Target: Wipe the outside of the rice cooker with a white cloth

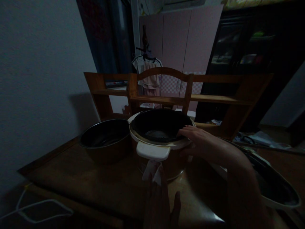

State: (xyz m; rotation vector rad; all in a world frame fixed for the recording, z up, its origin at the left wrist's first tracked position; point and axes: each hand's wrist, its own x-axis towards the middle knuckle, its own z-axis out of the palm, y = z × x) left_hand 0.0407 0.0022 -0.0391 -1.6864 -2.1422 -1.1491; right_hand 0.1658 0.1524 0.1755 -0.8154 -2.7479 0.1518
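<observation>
A cream-coloured cooker pot (152, 149) with a dark inner bowl (159, 125) stands on the wooden table (90, 184). My right hand (196, 136) grips the right rim of the pot, fingers over the edge into the dark bowl. My left hand (162, 200) is low in front of the pot with a crumpled white cloth (151, 170) at its fingertips, pressed against the pot's front wall below the white handle (153, 150).
A metal bowl (106, 136) stands left of the pot, touching or nearly so. A lid-like dish (274, 184) lies at the right under my forearm. A wooden shelf rack (181, 95) stands behind. A white cable (35, 206) lies at lower left. The room is dim.
</observation>
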